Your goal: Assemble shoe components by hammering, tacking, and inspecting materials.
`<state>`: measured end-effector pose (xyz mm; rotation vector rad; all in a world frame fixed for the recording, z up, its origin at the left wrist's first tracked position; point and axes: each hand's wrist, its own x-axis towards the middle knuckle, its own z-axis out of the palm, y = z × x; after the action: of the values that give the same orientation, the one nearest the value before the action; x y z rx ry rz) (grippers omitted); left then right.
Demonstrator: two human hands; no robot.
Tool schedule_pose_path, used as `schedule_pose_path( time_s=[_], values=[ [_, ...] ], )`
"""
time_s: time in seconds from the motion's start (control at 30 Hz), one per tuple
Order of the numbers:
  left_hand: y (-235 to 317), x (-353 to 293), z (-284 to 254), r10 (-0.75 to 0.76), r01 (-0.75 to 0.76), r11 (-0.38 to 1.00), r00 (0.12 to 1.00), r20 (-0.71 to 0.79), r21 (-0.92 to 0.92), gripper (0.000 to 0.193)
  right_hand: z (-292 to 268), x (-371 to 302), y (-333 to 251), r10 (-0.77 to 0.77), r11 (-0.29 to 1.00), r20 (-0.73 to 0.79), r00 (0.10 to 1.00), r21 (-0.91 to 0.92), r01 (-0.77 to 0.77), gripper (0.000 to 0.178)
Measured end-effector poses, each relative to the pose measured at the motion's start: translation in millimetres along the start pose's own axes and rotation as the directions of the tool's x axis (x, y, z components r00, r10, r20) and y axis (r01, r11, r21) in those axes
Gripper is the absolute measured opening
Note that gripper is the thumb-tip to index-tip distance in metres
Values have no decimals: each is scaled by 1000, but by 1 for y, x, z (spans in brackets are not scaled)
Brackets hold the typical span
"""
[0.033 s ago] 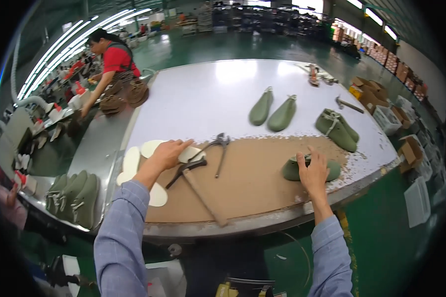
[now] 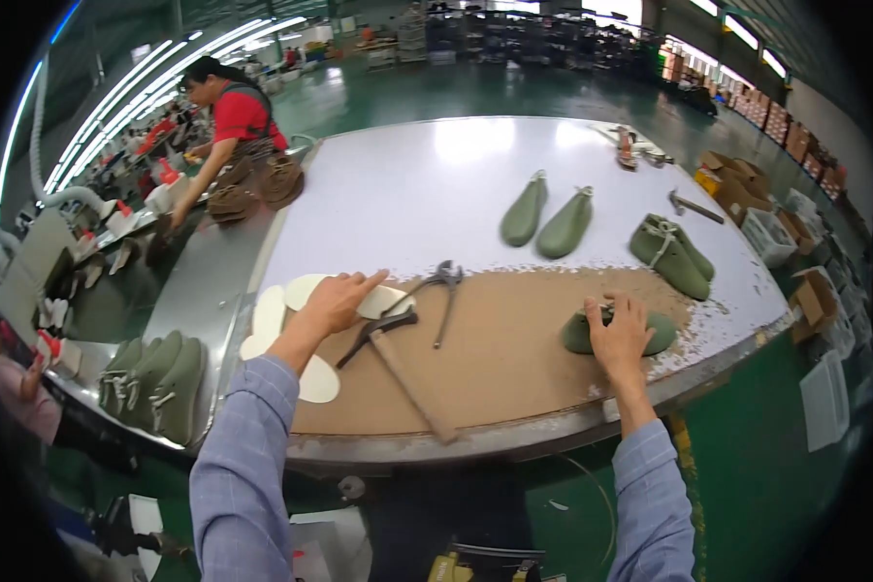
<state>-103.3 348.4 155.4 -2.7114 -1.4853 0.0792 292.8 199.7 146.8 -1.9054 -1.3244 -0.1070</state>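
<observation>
My right hand (image 2: 619, 335) lies over a green shoe (image 2: 662, 333) near the table's front right, thumb and fingers spread; the palm hides its middle. My left hand (image 2: 338, 303) is above several off-white insole-shaped pieces (image 2: 317, 380) on the left, its index finger stretched out and the others partly bent. I cannot tell whether it touches them. Just right of it lie a hammer (image 2: 412, 388) with a wooden handle and a pair of metal pincers (image 2: 446, 281).
Two slim green foot-shaped pieces (image 2: 565, 225) lie farther back, left of a laced green pair (image 2: 671, 257). A small hammer (image 2: 696, 207) lies far right. Laced green shoes (image 2: 177, 393) stand on a metal bench at left, where a co-worker (image 2: 238, 114) reaches out. Boxes (image 2: 813, 299) are at right.
The whole view has shifted slightly, so things sit a little farther right. My left index finger reaches out a little more. My right hand stays over the shoe.
</observation>
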Motion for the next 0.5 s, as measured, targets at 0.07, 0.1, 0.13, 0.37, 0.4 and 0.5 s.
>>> schedule_pose_path(
  time_s=[0.07,0.1,0.13,0.37,0.4,0.5],
  values=[
    [-12,-26,-12,5,0,997,998,-70,72,88,12,-1,-9,-24,999,90,996,-23,26,34],
    [-14,-33,-14,21,-3,996,979,-203,86,89,15,-7,-1,-32,999,102,994,-12,34,34],
    [-15,-40,-19,41,-6,995,940,-337,103,91,16,-13,6,-197,977,132,972,113,183,29],
    [12,-109,-48,-133,-181,950,500,-856,-254,59,-25,-44,16,-298,885,280,913,439,154,35],
    [24,-125,-40,-260,-123,925,488,-834,-360,46,-33,-46,21,-205,887,294,933,459,50,44],
    [42,-181,-3,-484,11,841,463,-743,-541,19,-31,-52,43,-112,947,288,951,320,15,65]
  ],
)
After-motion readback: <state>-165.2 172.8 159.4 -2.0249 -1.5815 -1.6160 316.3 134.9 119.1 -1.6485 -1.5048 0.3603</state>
